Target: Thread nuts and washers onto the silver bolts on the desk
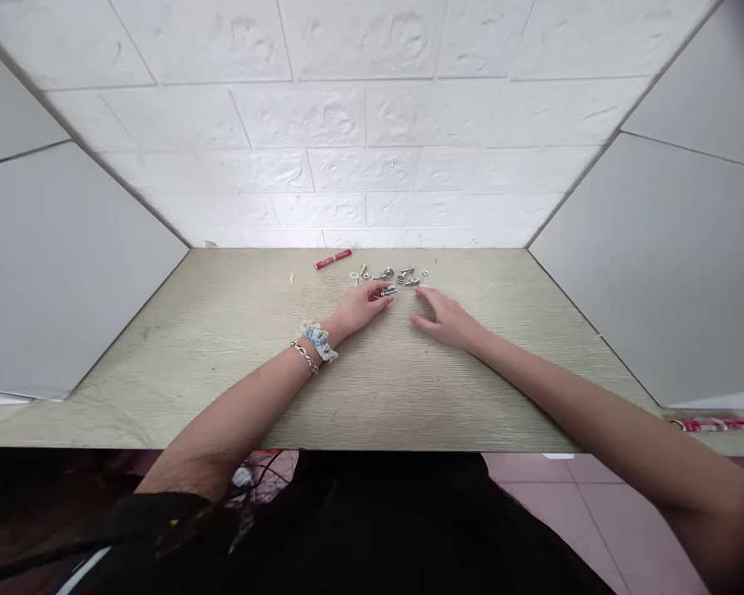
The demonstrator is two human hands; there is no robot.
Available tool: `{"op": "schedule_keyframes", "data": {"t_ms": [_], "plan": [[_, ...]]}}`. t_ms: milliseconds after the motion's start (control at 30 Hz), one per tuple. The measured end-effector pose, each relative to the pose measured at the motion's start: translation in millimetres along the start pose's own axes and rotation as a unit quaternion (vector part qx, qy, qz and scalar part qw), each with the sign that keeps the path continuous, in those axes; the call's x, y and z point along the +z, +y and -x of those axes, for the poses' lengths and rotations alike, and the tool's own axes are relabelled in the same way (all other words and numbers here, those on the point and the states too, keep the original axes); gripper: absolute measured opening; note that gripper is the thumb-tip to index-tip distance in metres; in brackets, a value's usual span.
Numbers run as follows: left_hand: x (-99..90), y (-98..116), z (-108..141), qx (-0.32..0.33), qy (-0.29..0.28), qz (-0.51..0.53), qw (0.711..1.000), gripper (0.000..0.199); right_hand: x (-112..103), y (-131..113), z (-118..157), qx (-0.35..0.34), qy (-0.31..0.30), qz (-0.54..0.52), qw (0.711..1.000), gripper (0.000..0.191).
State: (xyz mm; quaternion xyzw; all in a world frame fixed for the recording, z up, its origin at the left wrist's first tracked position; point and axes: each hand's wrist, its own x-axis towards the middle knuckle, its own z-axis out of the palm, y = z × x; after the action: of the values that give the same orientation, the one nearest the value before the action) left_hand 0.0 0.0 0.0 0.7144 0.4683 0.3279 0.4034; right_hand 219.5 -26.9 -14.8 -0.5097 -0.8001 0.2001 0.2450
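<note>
My left hand (pixel 364 306), with a scrunchie (pixel 317 340) and a chain bracelet (pixel 306 357) at its wrist, is closed on a small metal bolt (pixel 388 291) between thumb and fingers. To its right, my right hand (pixel 443 317) is open, thumb and fingers apart, with nothing visible between them. Its fingertips come close to a bolt (pixel 412 282) at the edge of a loose group of hardware. Behind both hands lie several more bolts (pixel 407 270), nuts (pixel 400 279) and washers (pixel 354 275), all silvery and small.
A red pen-like tube (pixel 333 259) lies behind my left hand, near the white brick-patterned wall (pixel 365 165). Another red tube (pixel 716 425) rests at the table's right front corner. Grey panels (pixel 651 264) flank the wooden tabletop (pixel 360 397) on both sides.
</note>
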Motion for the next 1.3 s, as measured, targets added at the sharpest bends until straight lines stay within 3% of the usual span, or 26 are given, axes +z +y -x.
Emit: {"op": "schedule_keyframes", "data": {"t_ms": [133, 267, 433, 667, 933, 1100, 1300], "plan": [[0.8, -2.7, -0.9, 0.006, -0.002, 0.006, 1.000, 0.034, 1.6, -2.8, -6.4, 0.015, 0.057, -0.076, 0.995, 0.041], [2.0, -1.1, 1.3, 0.029, -0.008, -0.012, 0.999, 0.034, 13.0, -21.4, -18.9, 0.070, 0.155, -0.208, 0.963, 0.029], [2.9, 3.6, 4.9, 0.073, -0.015, -0.040, 0.996, 0.032, 28.6, -45.7, -28.9, 0.073, 0.134, -0.286, 0.946, 0.037], [2.3, 4.3, 3.6, 0.072, -0.023, -0.118, 0.990, 0.027, 28.5, -35.2, -33.5, 0.089, 0.115, -0.314, 0.938, 0.041], [6.3, 7.2, 4.0, 0.008, 0.005, 0.028, 1.000, 0.030, 24.6, -35.7, -36.2, 0.138, 0.124, -0.413, 0.891, 0.058], [7.8, 5.7, 2.5, 0.001, 0.023, 0.084, 0.996, 0.019, 27.5, -34.3, -34.7, 0.098, 0.119, -0.386, 0.909, 0.059], [5.6, 3.5, 1.5, 0.034, 0.016, 0.013, 0.999, 0.019, 29.8, -36.8, -33.1, 0.097, 0.112, -0.366, 0.919, 0.047]]}}
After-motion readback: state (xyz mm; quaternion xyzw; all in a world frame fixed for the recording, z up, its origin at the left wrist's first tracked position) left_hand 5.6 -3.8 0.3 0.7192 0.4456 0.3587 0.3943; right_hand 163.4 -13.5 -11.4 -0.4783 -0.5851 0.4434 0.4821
